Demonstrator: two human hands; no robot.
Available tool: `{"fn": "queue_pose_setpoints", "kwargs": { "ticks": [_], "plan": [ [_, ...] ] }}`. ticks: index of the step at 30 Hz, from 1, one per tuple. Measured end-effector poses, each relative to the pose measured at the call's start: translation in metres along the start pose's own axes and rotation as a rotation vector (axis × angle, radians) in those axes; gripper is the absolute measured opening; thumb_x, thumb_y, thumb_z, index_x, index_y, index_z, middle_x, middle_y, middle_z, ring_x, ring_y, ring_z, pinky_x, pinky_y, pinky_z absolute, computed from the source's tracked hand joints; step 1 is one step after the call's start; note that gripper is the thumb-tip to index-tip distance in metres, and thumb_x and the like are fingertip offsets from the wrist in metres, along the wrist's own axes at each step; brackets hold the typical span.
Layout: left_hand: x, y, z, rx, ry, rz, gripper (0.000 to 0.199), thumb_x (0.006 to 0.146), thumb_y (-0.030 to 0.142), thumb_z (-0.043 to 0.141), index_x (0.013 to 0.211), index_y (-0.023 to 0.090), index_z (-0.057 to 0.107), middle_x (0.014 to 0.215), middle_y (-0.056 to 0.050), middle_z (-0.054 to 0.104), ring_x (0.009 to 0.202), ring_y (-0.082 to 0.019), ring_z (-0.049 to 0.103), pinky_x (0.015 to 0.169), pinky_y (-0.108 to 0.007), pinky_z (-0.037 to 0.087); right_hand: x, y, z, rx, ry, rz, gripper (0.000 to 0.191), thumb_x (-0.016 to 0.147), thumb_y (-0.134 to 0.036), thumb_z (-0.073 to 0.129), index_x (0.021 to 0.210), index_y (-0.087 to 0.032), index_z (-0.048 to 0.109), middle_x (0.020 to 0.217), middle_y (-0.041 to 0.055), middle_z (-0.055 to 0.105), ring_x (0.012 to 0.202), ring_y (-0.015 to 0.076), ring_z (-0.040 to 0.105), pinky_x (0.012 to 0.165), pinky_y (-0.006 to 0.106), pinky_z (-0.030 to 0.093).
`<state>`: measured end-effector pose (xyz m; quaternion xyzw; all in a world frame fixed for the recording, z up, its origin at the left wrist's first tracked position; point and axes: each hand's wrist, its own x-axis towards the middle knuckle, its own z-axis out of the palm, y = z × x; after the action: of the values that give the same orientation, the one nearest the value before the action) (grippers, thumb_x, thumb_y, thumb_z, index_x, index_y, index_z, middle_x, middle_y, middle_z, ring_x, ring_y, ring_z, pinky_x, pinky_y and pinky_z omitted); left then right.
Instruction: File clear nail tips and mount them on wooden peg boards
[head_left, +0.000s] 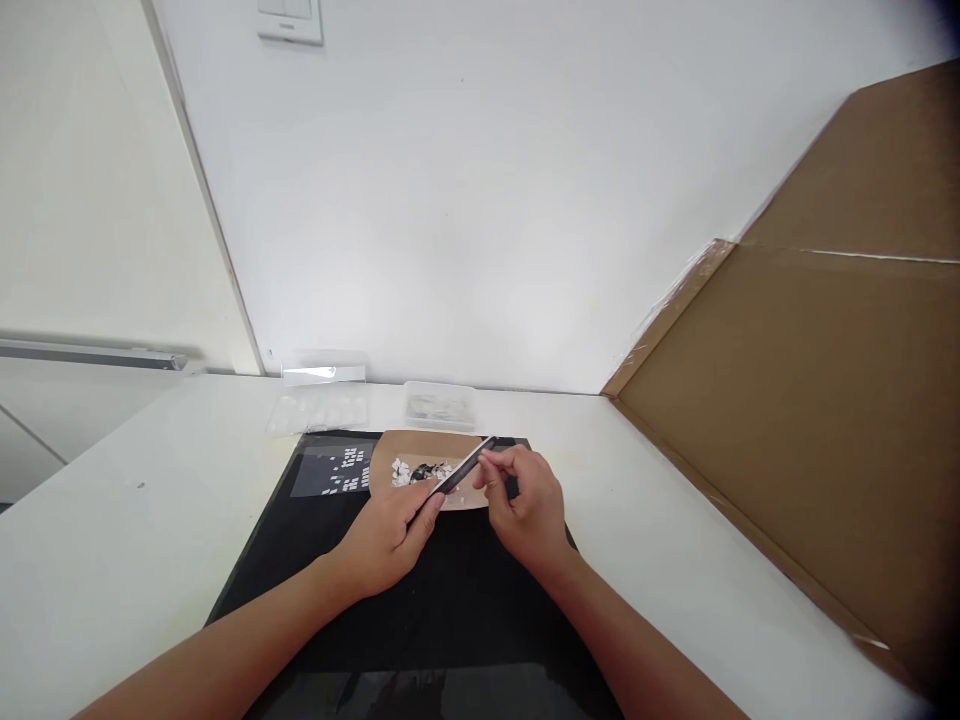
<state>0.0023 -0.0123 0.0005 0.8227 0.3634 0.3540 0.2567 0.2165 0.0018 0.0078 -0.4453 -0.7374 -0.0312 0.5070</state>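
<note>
My left hand [390, 535] is closed on the lower end of a thin dark strip with a pale edge [466, 468], which slants up to the right. The fingers of my right hand [525, 500] are pinched together at the strip's upper part; whatever lies between the fingertips is too small to tell. Beneath and behind the strip lies a brown paper piece [386, 450] with small white bits [400, 472] and dark scraps [424, 470] on it. To its left, several small white pieces [350, 458] sit in rows on a dark grey sheet [311, 475].
A black mat [465, 610] covers the middle of the white table [150, 520]. Behind it stand a clear box with small contents [440, 406] and a clear compartment tray [319, 408]. Brown cardboard [810, 400] rises on the right; a white wall [480, 200] closes the back.
</note>
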Motion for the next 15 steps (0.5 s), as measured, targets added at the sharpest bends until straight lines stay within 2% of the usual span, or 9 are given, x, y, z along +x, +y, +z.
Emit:
{"fn": "queue_pose_setpoints", "kwargs": {
  "ticks": [3, 6, 10, 13, 15],
  "plan": [
    [0.002, 0.003, -0.002, -0.007, 0.009, 0.011, 0.032, 0.111, 0.032, 0.037, 0.109, 0.019, 0.066, 0.068, 0.002, 0.061, 0.064, -0.015, 0.057, 0.067, -0.025, 0.043, -0.006, -0.009, 0.004, 0.034, -0.091, -0.087, 0.009, 0.100, -0.018, 0.058, 0.094, -0.023, 0.061, 0.072, -0.0042, 0.072, 0.062, 0.0143, 0.065, 0.082, 0.035, 0.045],
    [0.003, 0.005, -0.004, -0.008, -0.011, 0.002, 0.033, 0.111, 0.033, 0.036, 0.109, 0.019, 0.066, 0.065, 0.002, 0.060, 0.062, -0.015, 0.056, 0.066, -0.025, 0.044, -0.008, -0.013, 0.006, 0.033, -0.119, -0.121, 0.007, 0.100, -0.017, 0.059, 0.098, -0.023, 0.062, 0.071, -0.0041, 0.072, 0.061, 0.0142, 0.066, 0.080, 0.035, 0.045],
    [0.002, 0.003, -0.002, -0.008, 0.000, -0.033, 0.034, 0.111, 0.035, 0.037, 0.108, 0.019, 0.066, 0.064, 0.002, 0.059, 0.061, -0.015, 0.056, 0.065, -0.025, 0.044, -0.002, -0.004, 0.002, -0.025, -0.063, -0.021, 0.009, 0.102, -0.021, 0.058, 0.094, -0.024, 0.062, 0.073, -0.0037, 0.073, 0.063, 0.0142, 0.066, 0.081, 0.035, 0.045],
    [0.001, 0.000, 0.001, -0.017, -0.004, -0.036, 0.034, 0.110, 0.036, 0.037, 0.115, 0.019, 0.066, 0.065, 0.002, 0.059, 0.060, -0.015, 0.057, 0.064, -0.026, 0.044, 0.004, 0.006, -0.003, -0.054, 0.025, 0.041, 0.007, 0.102, -0.024, 0.058, 0.096, -0.024, 0.062, 0.074, -0.0033, 0.072, 0.064, 0.0154, 0.065, 0.079, 0.035, 0.047],
    [0.000, 0.000, 0.001, -0.027, -0.012, -0.039, 0.034, 0.111, 0.036, 0.037, 0.119, 0.019, 0.065, 0.065, 0.003, 0.058, 0.060, -0.015, 0.056, 0.064, -0.025, 0.045, 0.004, 0.007, -0.004, -0.040, 0.033, 0.042, 0.007, 0.102, -0.024, 0.058, 0.097, -0.024, 0.061, 0.075, -0.0030, 0.072, 0.066, 0.0159, 0.065, 0.080, 0.035, 0.047]
  ]
}}
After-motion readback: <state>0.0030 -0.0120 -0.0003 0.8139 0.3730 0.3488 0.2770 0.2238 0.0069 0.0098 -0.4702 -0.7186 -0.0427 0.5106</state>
